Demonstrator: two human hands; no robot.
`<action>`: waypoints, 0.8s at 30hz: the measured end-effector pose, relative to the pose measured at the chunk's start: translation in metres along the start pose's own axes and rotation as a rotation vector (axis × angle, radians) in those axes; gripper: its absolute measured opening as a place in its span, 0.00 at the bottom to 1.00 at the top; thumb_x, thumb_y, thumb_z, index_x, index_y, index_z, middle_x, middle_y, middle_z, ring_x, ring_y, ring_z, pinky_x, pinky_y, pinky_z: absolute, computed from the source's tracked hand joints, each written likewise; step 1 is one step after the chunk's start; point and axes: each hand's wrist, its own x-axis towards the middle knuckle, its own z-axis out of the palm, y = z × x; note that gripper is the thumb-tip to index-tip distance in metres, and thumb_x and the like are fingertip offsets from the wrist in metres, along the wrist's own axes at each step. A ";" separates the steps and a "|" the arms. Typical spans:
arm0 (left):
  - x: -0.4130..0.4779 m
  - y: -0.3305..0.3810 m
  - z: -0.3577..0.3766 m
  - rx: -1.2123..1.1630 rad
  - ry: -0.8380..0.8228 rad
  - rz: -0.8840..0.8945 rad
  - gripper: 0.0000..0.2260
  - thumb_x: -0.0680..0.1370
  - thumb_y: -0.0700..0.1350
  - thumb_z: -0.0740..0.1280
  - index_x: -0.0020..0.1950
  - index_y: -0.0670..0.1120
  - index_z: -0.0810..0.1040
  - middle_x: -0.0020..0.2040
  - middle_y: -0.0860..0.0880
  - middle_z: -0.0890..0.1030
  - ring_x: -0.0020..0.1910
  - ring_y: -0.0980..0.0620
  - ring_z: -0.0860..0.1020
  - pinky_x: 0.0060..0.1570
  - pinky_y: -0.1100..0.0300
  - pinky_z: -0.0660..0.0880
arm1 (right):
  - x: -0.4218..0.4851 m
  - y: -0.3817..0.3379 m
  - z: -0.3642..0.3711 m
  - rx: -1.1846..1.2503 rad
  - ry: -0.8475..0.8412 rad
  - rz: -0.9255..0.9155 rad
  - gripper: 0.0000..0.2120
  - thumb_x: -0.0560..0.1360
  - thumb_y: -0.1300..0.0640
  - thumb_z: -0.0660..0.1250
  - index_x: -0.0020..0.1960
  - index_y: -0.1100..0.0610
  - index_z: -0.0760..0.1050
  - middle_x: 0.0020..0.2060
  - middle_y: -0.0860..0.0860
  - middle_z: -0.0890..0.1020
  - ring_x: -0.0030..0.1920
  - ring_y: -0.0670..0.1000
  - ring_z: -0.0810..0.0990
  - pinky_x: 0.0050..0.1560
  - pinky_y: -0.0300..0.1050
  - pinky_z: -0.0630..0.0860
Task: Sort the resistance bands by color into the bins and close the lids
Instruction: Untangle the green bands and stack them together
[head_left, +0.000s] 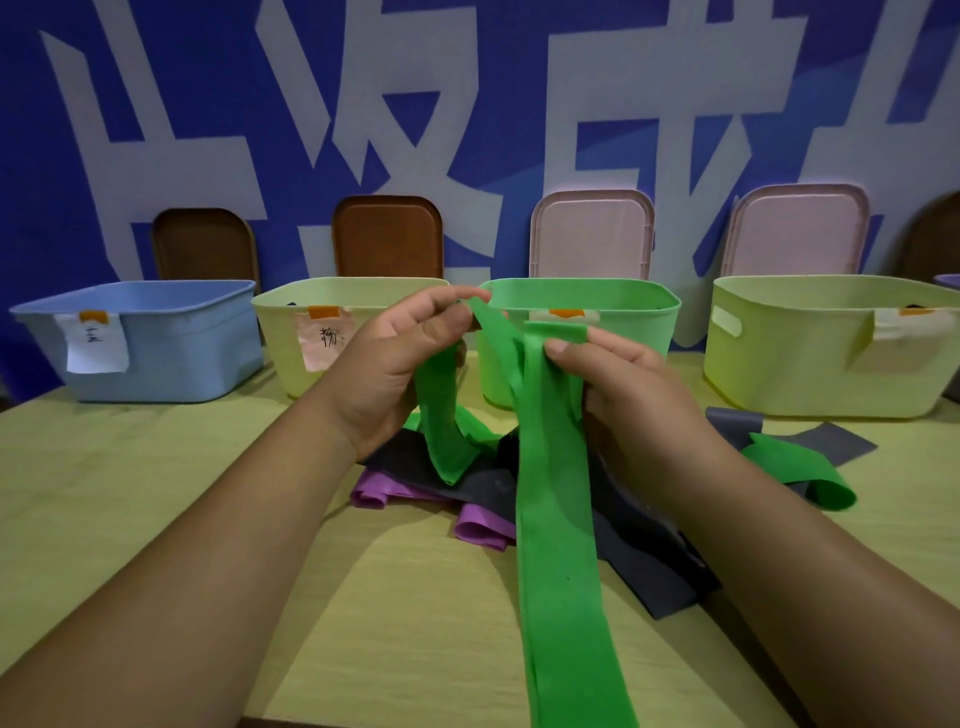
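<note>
A long green resistance band (558, 519) is lifted above the table in front of the green bin (639, 306). My left hand (405, 358) pinches one part of it near the bin's rim, with a loop hanging below. My right hand (613, 374) grips another part, thumb on top, and the band trails down toward the table's near edge. Under the hands lies a heap of dark grey bands (649, 561) and purple bands (483, 527). Another stretch of green band (800, 470) lies at the right.
Four open bins line the back of the table: blue (156, 338), pale yellow-green (291, 338), green, and yellow-green (831, 348). Their lids, two brown (387, 236) and two pink (592, 234), lean against the blue wall behind. The wooden table (130, 493) carries everything.
</note>
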 end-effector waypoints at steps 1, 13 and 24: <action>0.000 0.001 0.000 0.021 0.024 -0.001 0.17 0.80 0.49 0.71 0.68 0.45 0.83 0.57 0.46 0.85 0.44 0.51 0.75 0.46 0.59 0.75 | 0.000 -0.001 0.000 0.015 0.013 0.006 0.11 0.85 0.58 0.67 0.56 0.54 0.89 0.53 0.58 0.90 0.51 0.57 0.89 0.51 0.53 0.85; -0.001 -0.003 -0.020 0.469 0.093 -0.008 0.17 0.74 0.51 0.77 0.63 0.52 0.86 0.61 0.53 0.87 0.48 0.60 0.81 0.51 0.51 0.74 | 0.006 -0.001 -0.010 -0.029 0.267 -0.026 0.10 0.84 0.55 0.69 0.51 0.49 0.89 0.49 0.54 0.90 0.49 0.56 0.88 0.51 0.58 0.85; -0.014 0.000 0.021 0.473 0.007 0.178 0.12 0.74 0.51 0.76 0.56 0.52 0.87 0.50 0.55 0.86 0.51 0.47 0.82 0.57 0.50 0.83 | 0.003 -0.001 -0.004 0.047 0.110 0.011 0.12 0.86 0.59 0.65 0.63 0.58 0.86 0.52 0.59 0.90 0.49 0.56 0.90 0.45 0.48 0.84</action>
